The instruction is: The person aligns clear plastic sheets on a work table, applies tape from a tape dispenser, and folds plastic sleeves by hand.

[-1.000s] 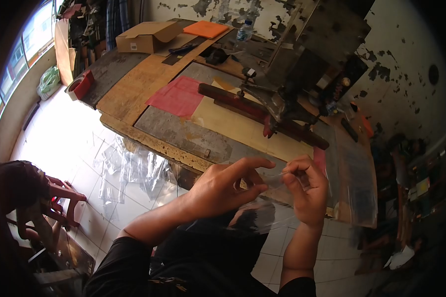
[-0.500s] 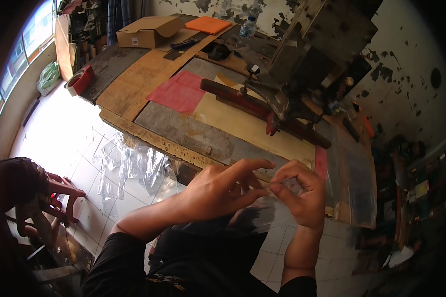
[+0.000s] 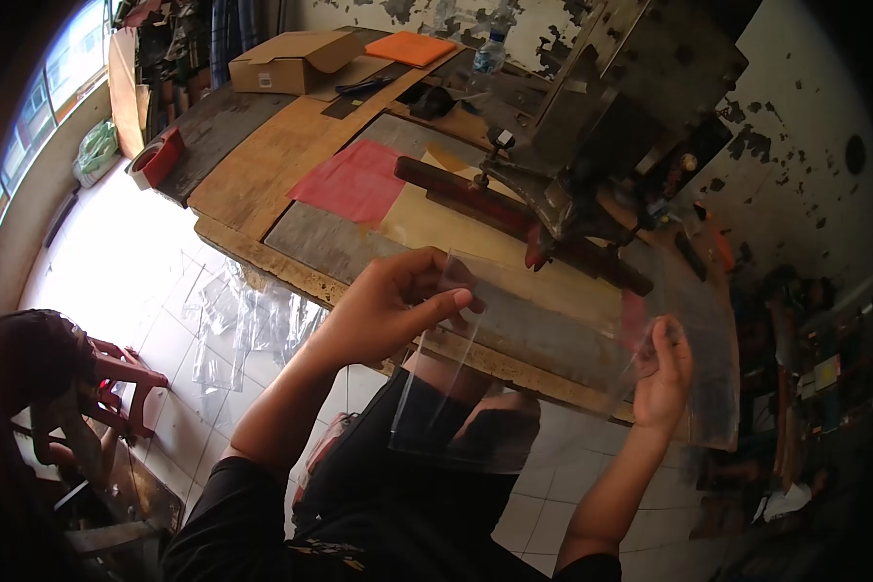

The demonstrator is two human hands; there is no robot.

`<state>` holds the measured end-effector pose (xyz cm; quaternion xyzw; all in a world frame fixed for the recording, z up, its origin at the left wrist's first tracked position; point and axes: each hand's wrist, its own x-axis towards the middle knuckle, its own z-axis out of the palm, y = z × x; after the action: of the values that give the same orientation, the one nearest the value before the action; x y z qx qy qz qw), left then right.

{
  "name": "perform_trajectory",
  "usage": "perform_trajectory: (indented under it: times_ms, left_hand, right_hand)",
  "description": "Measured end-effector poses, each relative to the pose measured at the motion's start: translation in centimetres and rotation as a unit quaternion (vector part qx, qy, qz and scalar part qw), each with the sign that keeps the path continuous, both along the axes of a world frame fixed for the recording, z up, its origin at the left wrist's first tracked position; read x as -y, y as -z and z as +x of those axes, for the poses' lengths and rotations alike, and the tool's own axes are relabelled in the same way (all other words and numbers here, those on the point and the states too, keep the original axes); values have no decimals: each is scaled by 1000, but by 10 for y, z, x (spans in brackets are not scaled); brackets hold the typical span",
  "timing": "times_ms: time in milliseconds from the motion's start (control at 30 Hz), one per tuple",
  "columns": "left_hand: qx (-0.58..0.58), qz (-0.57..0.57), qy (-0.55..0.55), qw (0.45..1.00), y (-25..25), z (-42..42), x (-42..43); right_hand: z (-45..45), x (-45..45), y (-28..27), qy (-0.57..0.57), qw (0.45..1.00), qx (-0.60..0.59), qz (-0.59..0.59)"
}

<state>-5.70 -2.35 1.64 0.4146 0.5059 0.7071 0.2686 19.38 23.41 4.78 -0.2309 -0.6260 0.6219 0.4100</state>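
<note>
A clear plastic sheet (image 3: 514,388), with folded-looking edges, is spread between my two hands above my lap and the table's front edge. My left hand (image 3: 407,301) grips its upper left edge, thumb on the near side and fingers partly seen through the film. On the other side, my right hand (image 3: 663,373) is pinched at the sheet's right edge, its thumb pointing up. Just beyond the sheet, a dark metal press machine (image 3: 553,204) with a long bar stands over yellow sheeting (image 3: 456,238) and a pink-red sheet (image 3: 351,182) on the table.
A cardboard box (image 3: 291,63), an orange folder (image 3: 409,48) and a plastic bottle (image 3: 489,53) stand at the table's back. A red tape roll (image 3: 155,158) sits at the left corner. Plastic scraps (image 3: 247,325) litter the floor near a red stool (image 3: 126,383). Another clear sheet (image 3: 713,398) hangs at the right edge.
My hands have moved apart from close together, the left up and leftward, the right outward to the right. The clear plastic now stretches open between them.
</note>
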Motion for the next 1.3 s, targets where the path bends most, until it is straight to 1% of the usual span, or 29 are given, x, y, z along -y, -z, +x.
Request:
perform_trajectory:
  times_ms: [33, 100, 233, 300, 333, 400, 433, 467, 500, 567, 633, 700, 800, 1000, 1133, 1233, 1300]
  left_hand:
    - [0, 0, 0, 1000, -4, -2, -3]
    - [-25, -94, 17, 995, -13, -5, -7]
    - [12, -88, 51, 995, 19, -20, -28]
    - [15, -134, 72, 988, 35, -26, -34]
    - [16, -136, 72, 988, 43, -28, -36]
    - [-137, -167, -10, 976, 55, -31, -37]
    - [-136, -170, -10, 976, 59, -31, -37]
    - [-100, -158, -8, 982, 59, -30, -37]
    - [-63, -148, -4, 987, 60, -28, -35]
    - [-68, -163, -5, 984, 59, -26, -34]
    - [-77, -172, -7, 982, 57, -25, -35]
    - [-36, -149, -3, 988, 58, -24, -36]
    - [-16, -126, -9, 992, 61, -22, -36]
    - [-41, -113, -25, 992, 64, -23, -33]
    - [-15, -106, -27, 994, 65, -22, -32]
    - [-32, -119, -47, 991, 62, -22, -32]
    - [-70, -115, -61, 989, 61, -22, -32]
  right_hand:
    - [-2, 0, 11, -7, 1000, 6, -23]
    - [-5, -2, 31, -18, 999, 15, -28]
    - [-10, -19, 62, -29, 998, 46, -14]
    - [-13, -27, 79, -32, 998, 57, -4]
    - [-14, -30, 89, -16, 997, 69, -1]
    - [-14, -31, 99, -2, 997, 81, -1]
    - [-14, -30, 104, 13, 997, 81, 10]
    - [-15, -28, 107, 29, 996, 82, 19]
    - [-14, -27, 109, 30, 996, 86, 11]
    - [-14, -26, 108, 24, 995, 82, 47]
    - [-15, -23, 107, 24, 996, 78, 42]
    - [-15, -21, 106, 22, 996, 75, 39]
    - [-15, -19, 106, 28, 996, 75, 42]
    - [-14, -18, 106, 6, 996, 72, 55]
    - [-12, -19, 107, -5, 996, 71, 58]
    - [-11, -21, 108, -8, 995, 75, 63]
    - [-12, -19, 106, -5, 994, 81, 72]
